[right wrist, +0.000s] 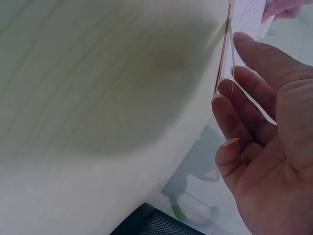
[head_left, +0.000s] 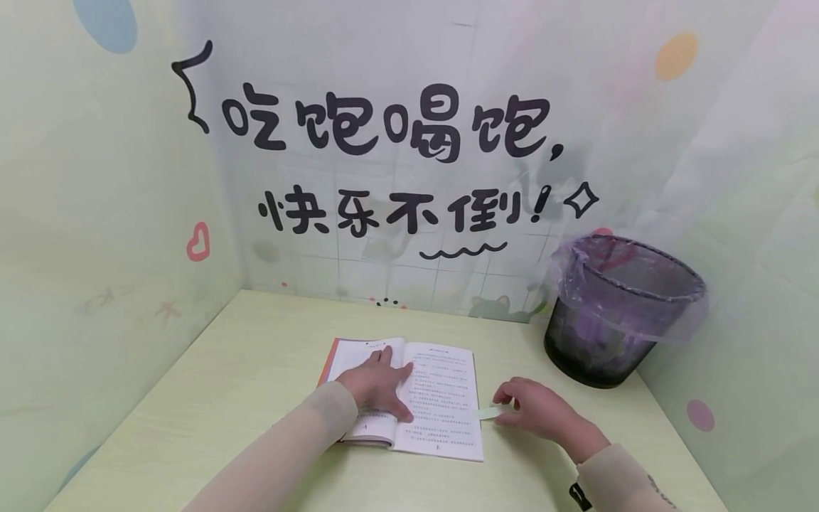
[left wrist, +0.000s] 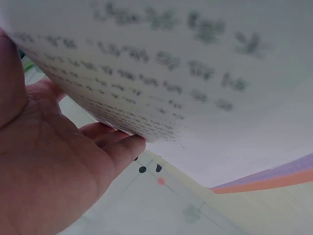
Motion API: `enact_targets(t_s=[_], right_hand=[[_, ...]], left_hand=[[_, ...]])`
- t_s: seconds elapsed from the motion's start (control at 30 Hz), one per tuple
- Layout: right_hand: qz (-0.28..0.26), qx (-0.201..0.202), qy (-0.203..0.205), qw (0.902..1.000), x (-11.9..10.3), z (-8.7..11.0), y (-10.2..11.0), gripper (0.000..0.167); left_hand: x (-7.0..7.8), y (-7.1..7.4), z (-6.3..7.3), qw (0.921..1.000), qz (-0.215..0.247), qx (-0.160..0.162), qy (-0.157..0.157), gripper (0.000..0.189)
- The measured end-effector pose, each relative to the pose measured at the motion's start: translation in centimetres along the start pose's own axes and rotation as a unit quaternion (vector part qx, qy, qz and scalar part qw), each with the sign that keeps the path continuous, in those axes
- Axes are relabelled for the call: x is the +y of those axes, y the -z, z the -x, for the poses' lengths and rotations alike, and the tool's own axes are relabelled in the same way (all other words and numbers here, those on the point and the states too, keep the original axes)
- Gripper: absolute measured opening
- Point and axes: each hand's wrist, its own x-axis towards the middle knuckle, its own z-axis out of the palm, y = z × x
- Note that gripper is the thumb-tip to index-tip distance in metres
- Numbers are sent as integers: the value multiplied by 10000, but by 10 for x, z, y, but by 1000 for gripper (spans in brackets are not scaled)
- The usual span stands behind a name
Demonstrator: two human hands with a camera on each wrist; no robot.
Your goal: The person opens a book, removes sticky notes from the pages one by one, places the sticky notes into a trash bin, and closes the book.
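Note:
An open book [head_left: 441, 398] with printed pages and an orange-edged cover lies on the table. My left hand [head_left: 377, 384] rests across its left page and centre fold, fingers spread and thumb on the right page. In the left wrist view, that hand [left wrist: 68, 152] lies against the printed page [left wrist: 161, 73]. A pale green paper strip [head_left: 489, 412] sticks out from the book's right edge. My right hand [head_left: 534, 409] is around the strip's outer end, thumb and fingers apart. The right wrist view shows the strip [right wrist: 233, 58] edge-on beside the loosely bent fingers of this hand [right wrist: 264, 112].
A black mesh bin [head_left: 595, 334] with a purple plastic liner stands at the back right of the light wooden table [head_left: 211, 384]. Printed wall sheets [head_left: 397, 277] with large dark characters enclose the back and sides.

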Motion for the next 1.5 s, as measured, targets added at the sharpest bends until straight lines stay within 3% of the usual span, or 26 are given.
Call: enact_targets(t_s=[0.37,0.6,1.0,1.5], right_hand=[[252,70,278,9993,2,2,-2,15],[261,-42,205,9994,4,1,-1,19],[139,-42,10,9999,5,3,0,9],[536,313,-27,9981,3,3,-3,16]], left_hand=[[-1,2,3,9998,-40,0,-190,107],[-2,1,3,9998,9,-8,-177,107],[-2,2,5,9998,90,-7,-191,107],[-2,2,5,9997,55,9,-251,107]])
